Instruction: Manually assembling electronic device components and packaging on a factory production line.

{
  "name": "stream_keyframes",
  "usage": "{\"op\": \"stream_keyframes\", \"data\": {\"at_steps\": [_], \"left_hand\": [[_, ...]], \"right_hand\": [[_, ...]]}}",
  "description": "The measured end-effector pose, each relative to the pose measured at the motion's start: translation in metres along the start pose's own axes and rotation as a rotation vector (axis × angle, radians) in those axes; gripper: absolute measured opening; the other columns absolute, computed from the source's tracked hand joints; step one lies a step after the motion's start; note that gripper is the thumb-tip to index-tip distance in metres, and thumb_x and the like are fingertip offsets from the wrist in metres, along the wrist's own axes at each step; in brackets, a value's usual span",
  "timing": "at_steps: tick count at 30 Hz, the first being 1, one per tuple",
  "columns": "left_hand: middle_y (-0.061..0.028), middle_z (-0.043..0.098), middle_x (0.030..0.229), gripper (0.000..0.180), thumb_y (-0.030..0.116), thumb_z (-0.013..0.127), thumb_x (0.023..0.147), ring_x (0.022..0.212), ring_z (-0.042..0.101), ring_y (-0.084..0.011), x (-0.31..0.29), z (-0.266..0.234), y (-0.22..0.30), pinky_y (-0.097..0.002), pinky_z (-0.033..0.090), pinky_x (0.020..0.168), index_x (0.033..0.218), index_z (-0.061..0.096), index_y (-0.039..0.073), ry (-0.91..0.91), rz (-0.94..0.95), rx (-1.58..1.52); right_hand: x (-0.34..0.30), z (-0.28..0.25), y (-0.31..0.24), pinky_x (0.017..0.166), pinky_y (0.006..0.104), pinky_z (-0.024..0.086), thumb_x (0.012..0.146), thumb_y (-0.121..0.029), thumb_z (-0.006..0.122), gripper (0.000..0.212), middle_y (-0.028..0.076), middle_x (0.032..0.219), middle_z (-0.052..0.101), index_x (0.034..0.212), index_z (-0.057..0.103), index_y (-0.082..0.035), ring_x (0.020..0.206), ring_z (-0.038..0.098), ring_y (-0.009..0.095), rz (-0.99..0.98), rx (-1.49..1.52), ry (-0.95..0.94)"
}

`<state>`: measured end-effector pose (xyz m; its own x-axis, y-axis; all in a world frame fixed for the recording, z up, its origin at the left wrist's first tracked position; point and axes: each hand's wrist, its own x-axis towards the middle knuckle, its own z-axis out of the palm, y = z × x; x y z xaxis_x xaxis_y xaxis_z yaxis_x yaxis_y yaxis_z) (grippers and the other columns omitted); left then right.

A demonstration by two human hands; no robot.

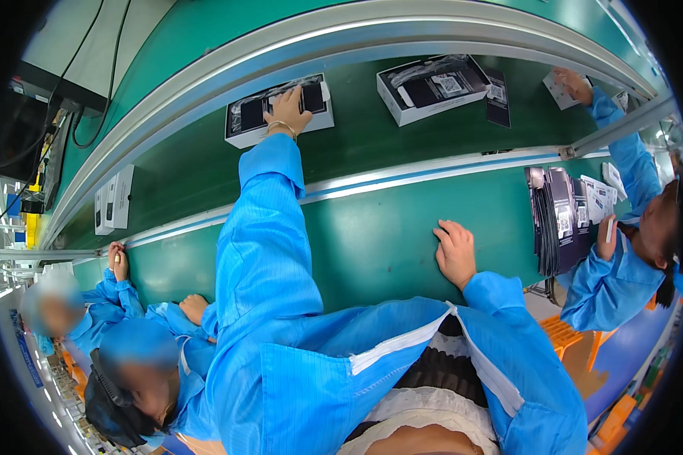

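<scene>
My left hand (287,114) reaches forward over the dark green belt. Its fingers are spread on the black contents of an open white box (239,135), which also holds something in clear plastic wrap. My right hand (455,256) lies on the lighter green tabletop (372,235), fingers slightly bent and apart, holding nothing. Ahead and to its right on the belt, a second open white box (421,112) has a black insert with a printed code and a clear-wrapped item. A dark printed card (498,102) lies against that box's right side.
Metal rails (402,176) edge the belt, and a frame bar (357,30) crosses above. Stacked dark leaflets (546,220) stand at right. Beside them a co-worker's hand (575,85) touches a white box (561,92). White boxes (116,201) and two other people are at left.
</scene>
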<state>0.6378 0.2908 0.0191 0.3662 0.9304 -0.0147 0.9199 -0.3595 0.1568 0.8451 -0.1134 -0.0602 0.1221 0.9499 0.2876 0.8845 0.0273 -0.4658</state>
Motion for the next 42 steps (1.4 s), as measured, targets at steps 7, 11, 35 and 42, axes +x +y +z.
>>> {"op": "stream_keyframes", "data": {"at_steps": [7, 11, 35, 42], "left_hand": [[-0.0034, 0.031, 0.142, 0.059, 0.048, 0.053, 0.079, 0.133, 0.022, -0.0254, 0.016, 0.012, 0.004, -0.0689, 0.017, 0.096, 0.133, 0.039, 0.027, 0.087, -0.087, 0.062], [-0.0054, 0.022, 0.146, 0.056, 0.056, 0.045, 0.083, 0.136, 0.01, -0.0295, 0.003, 0.003, 0.056, -0.0702, 0.007, 0.097, 0.132, 0.04, 0.031, 0.043, -0.062, 0.131], [-0.0026, 0.016, 0.148, 0.051, 0.052, 0.029, 0.09, 0.137, 0.007, -0.0255, 0.005, 0.031, 0.021, -0.0664, 0.003, 0.1, 0.137, 0.032, 0.03, 0.067, -0.124, 0.2], [-0.0098, 0.016, 0.147, 0.051, 0.044, 0.039, 0.09, 0.136, 0.01, -0.0283, -0.032, 0.061, 0.039, -0.0706, 0.013, 0.095, 0.135, 0.035, 0.023, 0.373, -0.005, 0.108]], "right_hand": [[0.003, -0.003, -0.001, 0.089, 0.0413, 0.034, 0.07, -0.002, 0.055, 0.033, 0.01, 0.116, 0.05, 0.103, 0.056, -0.006, 0.112, 0.046, 0.028, 0.0, 0.018, -0.019], [0.002, -0.005, 0.005, 0.089, 0.0416, 0.034, 0.07, -0.002, 0.055, 0.034, 0.01, 0.116, 0.05, 0.104, 0.055, -0.005, 0.112, 0.046, 0.028, 0.012, -0.003, -0.028], [-0.005, 0.005, 0.012, 0.089, 0.0421, 0.034, 0.068, -0.002, 0.056, 0.037, 0.01, 0.117, 0.049, 0.105, 0.053, -0.006, 0.111, 0.046, 0.029, -0.01, -0.028, 0.01], [-0.004, 0.007, 0.018, 0.089, 0.0412, 0.035, 0.066, -0.005, 0.057, 0.037, 0.01, 0.117, 0.05, 0.104, 0.054, -0.007, 0.11, 0.047, 0.028, -0.013, -0.02, 0.016]]}}
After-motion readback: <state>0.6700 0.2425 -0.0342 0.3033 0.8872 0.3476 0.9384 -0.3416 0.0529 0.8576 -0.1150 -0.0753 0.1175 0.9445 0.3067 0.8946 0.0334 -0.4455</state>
